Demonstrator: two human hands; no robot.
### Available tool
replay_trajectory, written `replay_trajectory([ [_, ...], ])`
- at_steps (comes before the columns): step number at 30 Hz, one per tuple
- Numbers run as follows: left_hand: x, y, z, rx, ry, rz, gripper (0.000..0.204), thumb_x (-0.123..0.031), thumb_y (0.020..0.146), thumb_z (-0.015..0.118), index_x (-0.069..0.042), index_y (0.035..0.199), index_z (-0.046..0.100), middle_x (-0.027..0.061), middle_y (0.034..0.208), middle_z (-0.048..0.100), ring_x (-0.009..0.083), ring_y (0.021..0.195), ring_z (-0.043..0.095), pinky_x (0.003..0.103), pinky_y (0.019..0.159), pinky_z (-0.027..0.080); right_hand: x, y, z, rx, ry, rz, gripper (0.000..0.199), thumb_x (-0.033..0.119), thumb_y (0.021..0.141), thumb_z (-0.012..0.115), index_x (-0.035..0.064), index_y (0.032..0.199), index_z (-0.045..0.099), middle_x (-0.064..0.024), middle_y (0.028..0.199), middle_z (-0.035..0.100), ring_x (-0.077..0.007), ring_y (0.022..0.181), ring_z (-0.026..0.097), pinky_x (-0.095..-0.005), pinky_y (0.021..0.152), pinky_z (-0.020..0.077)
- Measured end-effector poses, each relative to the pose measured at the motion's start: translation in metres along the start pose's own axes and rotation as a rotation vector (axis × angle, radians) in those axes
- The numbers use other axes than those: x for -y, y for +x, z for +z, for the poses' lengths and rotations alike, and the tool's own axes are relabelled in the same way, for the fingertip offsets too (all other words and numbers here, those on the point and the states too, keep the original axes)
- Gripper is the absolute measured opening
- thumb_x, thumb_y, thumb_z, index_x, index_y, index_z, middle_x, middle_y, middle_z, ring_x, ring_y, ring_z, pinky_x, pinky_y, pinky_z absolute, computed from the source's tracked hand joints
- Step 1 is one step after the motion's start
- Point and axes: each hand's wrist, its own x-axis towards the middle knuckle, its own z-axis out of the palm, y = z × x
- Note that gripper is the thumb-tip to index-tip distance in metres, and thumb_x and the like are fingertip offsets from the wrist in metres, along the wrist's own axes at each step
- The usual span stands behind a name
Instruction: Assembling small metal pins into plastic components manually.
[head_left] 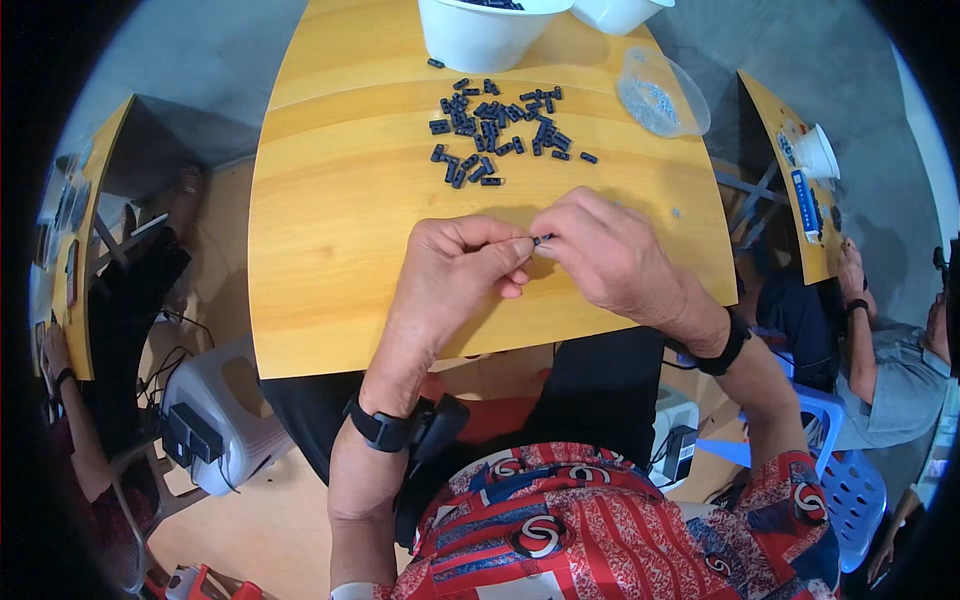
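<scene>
Above the near part of the wooden table (330,200), my two hands meet at their fingertips. Between them is a small black plastic piece (543,240), mostly covered by the fingers. My left hand (460,270) pinches its left end with thumb and forefinger. From the right, my right hand (610,250) closes its fingertips on the same piece. A loose pile of small black plastic pieces (490,125) lies beyond my hands. Whether my right fingers also hold a second tiny part is hidden.
At the far edge stands a white tub (480,40) with dark pieces in it, beside another white container (620,12). A clear plastic dish (685,95) holds tiny pale bits. People sit at side tables; a co-worker's hand (850,270) shows at the right table.
</scene>
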Motion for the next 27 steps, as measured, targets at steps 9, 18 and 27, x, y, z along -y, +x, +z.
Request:
replay_trajectory([
  [9,-0.001,-0.008,0.003,0.111,-0.41,-0.146,0.013,-0.01,0.084,0.065,0.002,0.091,0.067,0.009,0.08,0.067,0.0125,0.066,0.063,0.023,0.06,0.053,0.018,-0.006,0.011,-0.355,0.267,0.222,0.006,0.002,0.076,0.064,0.0023,0.081,0.061,-0.0086,0.073,0.056,-0.0238,0.064,0.058,-0.0311,0.055,0.047],
  [18,-0.001,-0.008,0.001,0.046,-0.139,-0.049,0.014,-0.006,0.082,0.066,0.001,0.093,0.068,0.0092,0.08,0.067,0.0114,0.066,0.062,0.022,0.059,0.052,0.019,-0.008,0.013,-0.317,0.444,0.345,0.008,-0.001,0.077,0.063,0.0014,0.084,0.063,-0.0088,0.072,0.056,-0.0211,0.059,0.057,-0.0279,0.052,0.0462],
  [27,0.007,-0.004,0.009,-0.013,0.013,0.206,0.014,-0.004,0.084,0.063,0.004,0.096,0.067,0.0088,0.079,0.066,0.0113,0.066,0.061,0.023,0.061,0.052,-0.034,-0.026,0.028,-0.238,0.06,0.38,0.012,0.006,0.075,0.064,0.0024,0.086,0.061,-0.0119,0.076,0.059,-0.0299,0.067,0.059,-0.037,0.059,0.0485],
])
